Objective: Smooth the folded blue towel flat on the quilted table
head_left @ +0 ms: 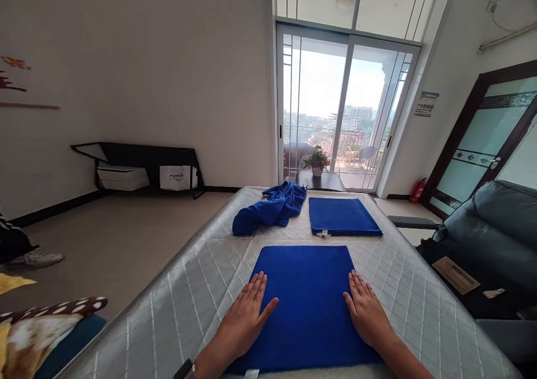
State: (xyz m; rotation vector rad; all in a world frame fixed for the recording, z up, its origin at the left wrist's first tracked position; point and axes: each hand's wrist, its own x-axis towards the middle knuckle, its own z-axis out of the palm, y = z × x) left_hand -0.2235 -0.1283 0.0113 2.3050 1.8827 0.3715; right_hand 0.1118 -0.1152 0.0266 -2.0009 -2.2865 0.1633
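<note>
A blue folded cloth (308,306) lies flat in front of me, with a small white tag at its near left corner. My left hand (247,309) rests on its left edge, fingers stretched out and thumb over the fabric. At the right edge lies my right hand (367,306), also flat with fingers extended. Neither hand grips anything. Beyond, a blue folded stack (344,216) with a white tag sits at the far right. Beside it on the left is a crumpled heap of blue cloth (272,208).
Everything blue lies on a quilted silver-grey mattress (180,312). A dark armchair (499,239) stands close on the right. Patterned fabric (46,334) is at the lower left, near a person's shoe (42,257). A potted plant (318,163) stands past the far end.
</note>
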